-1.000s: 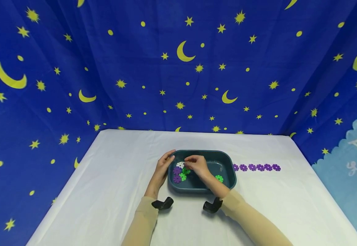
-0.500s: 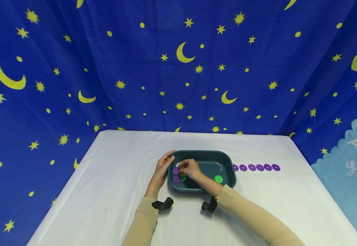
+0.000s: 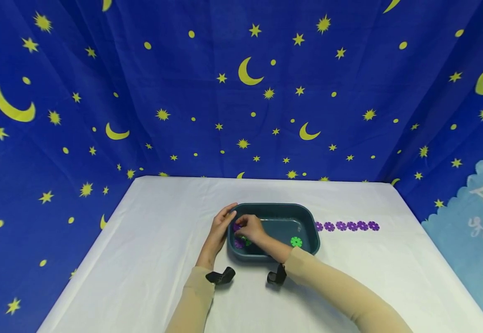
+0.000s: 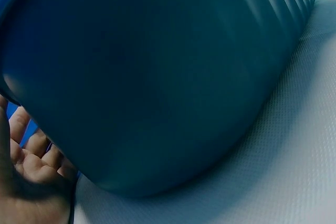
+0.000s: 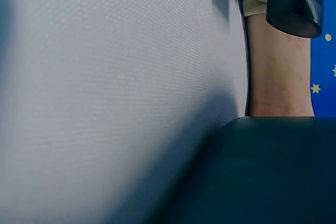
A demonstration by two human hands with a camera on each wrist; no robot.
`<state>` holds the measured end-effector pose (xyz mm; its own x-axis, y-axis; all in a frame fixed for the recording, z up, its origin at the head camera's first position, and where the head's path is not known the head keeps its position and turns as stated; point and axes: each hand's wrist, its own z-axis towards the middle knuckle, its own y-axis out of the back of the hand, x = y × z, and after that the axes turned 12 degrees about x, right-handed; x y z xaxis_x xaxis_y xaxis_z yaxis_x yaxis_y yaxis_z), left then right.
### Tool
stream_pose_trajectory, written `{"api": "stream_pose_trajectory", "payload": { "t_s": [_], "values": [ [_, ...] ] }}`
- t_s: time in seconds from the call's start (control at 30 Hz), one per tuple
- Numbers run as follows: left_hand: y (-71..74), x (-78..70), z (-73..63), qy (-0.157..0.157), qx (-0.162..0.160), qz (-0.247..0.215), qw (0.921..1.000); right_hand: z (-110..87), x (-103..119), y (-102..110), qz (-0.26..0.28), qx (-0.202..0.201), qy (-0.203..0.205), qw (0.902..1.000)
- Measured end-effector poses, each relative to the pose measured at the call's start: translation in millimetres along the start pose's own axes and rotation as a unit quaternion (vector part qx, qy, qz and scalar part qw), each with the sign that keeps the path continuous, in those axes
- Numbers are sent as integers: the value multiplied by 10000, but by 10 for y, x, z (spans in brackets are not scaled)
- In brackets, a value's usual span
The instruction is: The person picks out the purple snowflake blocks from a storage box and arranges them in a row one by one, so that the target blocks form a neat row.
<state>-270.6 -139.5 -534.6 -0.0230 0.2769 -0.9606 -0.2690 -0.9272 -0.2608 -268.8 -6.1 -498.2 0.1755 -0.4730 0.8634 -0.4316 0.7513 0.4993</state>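
A dark teal plastic basin stands on the white-covered table. My left hand holds its left end, thumb by the rim and fingers along the outer wall; the left wrist view shows curled fingers beside that wall. Inside the basin, my right hand has its fingers and thumb brought together at a purple snowflake disc, partly covering it. Just nearer lie another purple disc and a partly hidden green disc. A bright green disc lies apart at the basin's right.
Right of the basin, several purple snowflake discs form a straight row on the table. Black wrist cameras stick out from both sleeves. A blue curtain with stars and moons hangs behind the table.
My right hand has moved left across the basin to the purple disc, which has shifted slightly. The white disc seen earlier is now covered. My left hand has stayed put.
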Motion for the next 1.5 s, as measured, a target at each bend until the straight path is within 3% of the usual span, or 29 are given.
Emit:
{"api": "stream_pose_trajectory", "payload": {
  "t_s": [0.17,0.2,0.27,0.37,0.47,0.53,0.7,0.8,1.0,1.3,1.5],
  "values": [
    [-5,10,7,-32,18,61,10000,50,-85,-13,115,238,162,9995],
    [-4,11,10,-24,34,66,10000,122,-223,-38,102,255,424,9987],
    [-7,10,15,5,52,60,10000,274,-476,-84,169,416,508,9977],
    [-11,6,23,98,65,3,9999,660,-1116,-233,666,469,659,9945],
    [-21,-18,16,191,155,-59,9997,842,-1437,-293,1351,503,414,9887],
    [-34,-52,1,231,228,-68,9995,765,-1350,-247,1600,469,407,9852],
    [-87,-157,-48,267,399,-30,9988,141,-377,41,1689,323,-197,9849],
    [-74,-126,-30,275,403,-66,9988,-84,-47,167,1739,309,-372,9836],
    [-38,-3,24,251,150,-37,9996,-196,-34,357,1892,422,-313,9805],
    [-33,28,20,63,21,7,10000,-393,-145,785,1650,-341,-119,9856],
    [-17,12,8,50,-85,50,9999,-556,-218,1069,1836,-490,-125,9817]
  ]
}}
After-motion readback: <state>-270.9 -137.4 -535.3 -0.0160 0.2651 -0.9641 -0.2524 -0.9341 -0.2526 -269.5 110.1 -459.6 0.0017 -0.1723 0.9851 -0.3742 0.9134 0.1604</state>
